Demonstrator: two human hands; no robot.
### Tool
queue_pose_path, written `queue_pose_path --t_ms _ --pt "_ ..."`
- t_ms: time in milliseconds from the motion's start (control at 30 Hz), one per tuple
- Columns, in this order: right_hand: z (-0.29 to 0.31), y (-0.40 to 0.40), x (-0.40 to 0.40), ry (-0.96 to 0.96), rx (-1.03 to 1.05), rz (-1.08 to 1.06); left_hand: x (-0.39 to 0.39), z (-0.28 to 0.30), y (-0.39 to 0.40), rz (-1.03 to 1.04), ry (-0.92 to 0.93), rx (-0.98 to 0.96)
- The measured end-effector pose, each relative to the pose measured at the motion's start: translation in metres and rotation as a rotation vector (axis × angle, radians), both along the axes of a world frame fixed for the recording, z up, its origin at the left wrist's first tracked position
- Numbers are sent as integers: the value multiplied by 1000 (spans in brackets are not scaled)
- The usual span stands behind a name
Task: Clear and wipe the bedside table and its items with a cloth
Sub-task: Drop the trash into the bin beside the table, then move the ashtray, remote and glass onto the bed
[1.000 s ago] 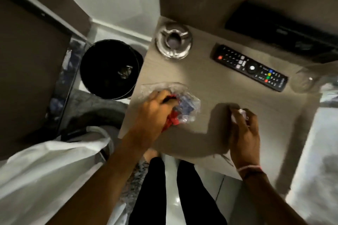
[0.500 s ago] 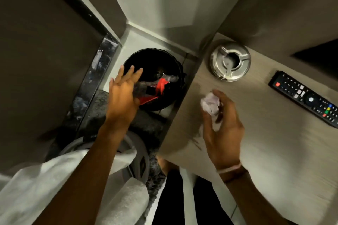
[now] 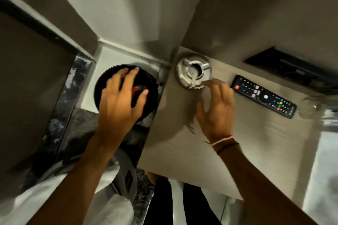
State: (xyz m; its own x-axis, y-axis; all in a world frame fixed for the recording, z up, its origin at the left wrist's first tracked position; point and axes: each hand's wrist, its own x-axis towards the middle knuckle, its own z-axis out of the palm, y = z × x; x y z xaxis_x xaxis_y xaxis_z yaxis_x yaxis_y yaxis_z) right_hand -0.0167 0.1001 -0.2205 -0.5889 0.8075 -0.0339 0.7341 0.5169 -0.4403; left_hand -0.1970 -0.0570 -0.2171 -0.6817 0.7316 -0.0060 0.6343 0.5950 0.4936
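Observation:
The wooden bedside table [image 3: 182, 151] fills the right half of the view. A round metal ashtray [image 3: 193, 70] stands at its far left corner, with something small and white in it. My right hand [image 3: 215, 107] hovers palm down over the table, its blurred fingers apart and its fingertips at the ashtray's near rim; I see nothing in it. My left hand [image 3: 120, 100] is spread open over the black bin [image 3: 109, 72] on the floor left of the table. A red wrapper [image 3: 136, 89] shows inside the bin under the fingers. A white cloth [image 3: 54, 197] hangs at the bottom left.
A black remote [image 3: 263, 96] lies right of the ashtray. Behind it a black box [image 3: 292, 67] sits against the wall. A clear glass object [image 3: 309, 107] stands at the table's right edge. Walls close in behind the bin and the table.
My left hand has let the wrapper go into the bin and now hovers open over it. My right hand moved from the table's left edge to the ashtray; its crumpled tissue is out of sight.

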Motion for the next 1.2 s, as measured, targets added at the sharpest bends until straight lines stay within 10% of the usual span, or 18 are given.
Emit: queue_pose_path --t_ms 233,567,900,1200 --pt "16 111 108 -444 -31 -220 46 2 133 -348 -118 -293" --pt "19 131 151 -559 -122 -205 81 13 169 -380 -27 -583" --pt "91 66 234 -246 -479 -423 204 109 197 -560 -56 -138" --pt "233 11 468 218 -371 -1257 487 232 299 -1140 -141 306"
